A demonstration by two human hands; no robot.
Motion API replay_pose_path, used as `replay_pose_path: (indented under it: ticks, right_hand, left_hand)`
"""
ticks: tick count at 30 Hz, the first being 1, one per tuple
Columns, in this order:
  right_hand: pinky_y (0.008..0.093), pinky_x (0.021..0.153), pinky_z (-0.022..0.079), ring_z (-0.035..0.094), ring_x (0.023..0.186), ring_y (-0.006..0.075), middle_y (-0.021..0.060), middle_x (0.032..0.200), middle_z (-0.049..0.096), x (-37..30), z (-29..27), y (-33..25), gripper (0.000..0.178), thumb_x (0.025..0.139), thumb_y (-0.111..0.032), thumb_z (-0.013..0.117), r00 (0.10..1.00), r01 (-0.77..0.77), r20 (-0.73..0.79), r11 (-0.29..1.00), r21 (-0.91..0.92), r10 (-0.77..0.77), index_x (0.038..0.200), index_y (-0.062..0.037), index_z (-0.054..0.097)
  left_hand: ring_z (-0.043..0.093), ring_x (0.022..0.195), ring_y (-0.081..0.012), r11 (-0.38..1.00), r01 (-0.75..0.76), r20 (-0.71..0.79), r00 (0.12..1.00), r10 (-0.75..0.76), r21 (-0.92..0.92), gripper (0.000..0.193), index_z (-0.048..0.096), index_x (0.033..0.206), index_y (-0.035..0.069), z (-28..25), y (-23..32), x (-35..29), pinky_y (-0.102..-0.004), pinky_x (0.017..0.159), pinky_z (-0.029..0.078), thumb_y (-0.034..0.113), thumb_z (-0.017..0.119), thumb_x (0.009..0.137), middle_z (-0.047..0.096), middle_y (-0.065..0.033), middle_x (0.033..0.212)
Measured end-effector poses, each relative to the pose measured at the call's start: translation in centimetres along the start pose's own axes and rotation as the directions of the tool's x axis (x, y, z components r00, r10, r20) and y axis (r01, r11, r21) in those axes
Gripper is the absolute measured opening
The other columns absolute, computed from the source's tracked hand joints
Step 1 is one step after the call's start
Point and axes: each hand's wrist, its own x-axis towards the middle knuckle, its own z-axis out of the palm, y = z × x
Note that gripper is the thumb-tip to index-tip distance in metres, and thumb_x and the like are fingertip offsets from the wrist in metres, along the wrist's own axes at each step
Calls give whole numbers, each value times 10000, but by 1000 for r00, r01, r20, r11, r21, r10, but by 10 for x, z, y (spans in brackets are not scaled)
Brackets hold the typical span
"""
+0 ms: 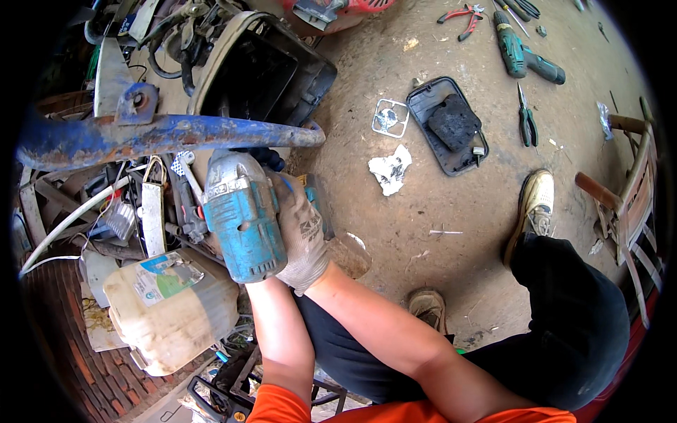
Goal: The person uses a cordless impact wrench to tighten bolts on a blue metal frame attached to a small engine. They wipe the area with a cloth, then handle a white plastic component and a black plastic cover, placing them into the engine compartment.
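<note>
A worn teal cordless impact wrench (243,225) is held up at the left of centre, its grey metal nose toward a blue, rust-flecked metal bar (190,132). My right hand (302,236), in a pale work glove, is closed round the wrench's grip behind the motor housing. My left forearm (278,324) runs up beneath the tool. The wrench body hides my left hand, so its fingers do not show. Whether the nose meets a fastener is also hidden. A bolted tab (137,102) stands on the bar's upper side.
Beyond the bar sits an open black housing (254,74). Scrap and a cloudy plastic jug (169,307) crowd the left. On the floor lie a black cover (423,106), a white square frame (390,118), pliers (527,120), red-handled pliers (465,17) and a green drill (511,53). A chair (631,183) stands right.
</note>
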Motion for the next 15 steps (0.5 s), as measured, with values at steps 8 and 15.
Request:
replay_pose_path:
  ticks: [8, 15]
  right_hand:
    - [432, 834, 480, 573, 983, 376, 221, 1157, 475, 11, -9, -2, 690, 722, -299, 692, 991, -136, 28, 987, 88, 134, 1272, 13, 415]
    - [423, 805, 500, 597, 931, 359, 208, 1123, 477, 9, -10, 3, 646, 722, -288, 696, 995, -100, 1, 992, 81, 101, 1239, 3, 440]
  left_hand:
    - [488, 1083, -256, 1000, -3, -18, 1000, 3, 2, 419, 408, 1282, 26, 1, -2, 5, -379, 976, 372, 325, 411, 989, 495, -144, 1197]
    - [467, 1169, -270, 999, -33, -56, 998, 34, 28, 472, 366, 1360, 19, -1, 1, 1, -390, 1048, 349, 309, 407, 990, 469, -158, 1290]
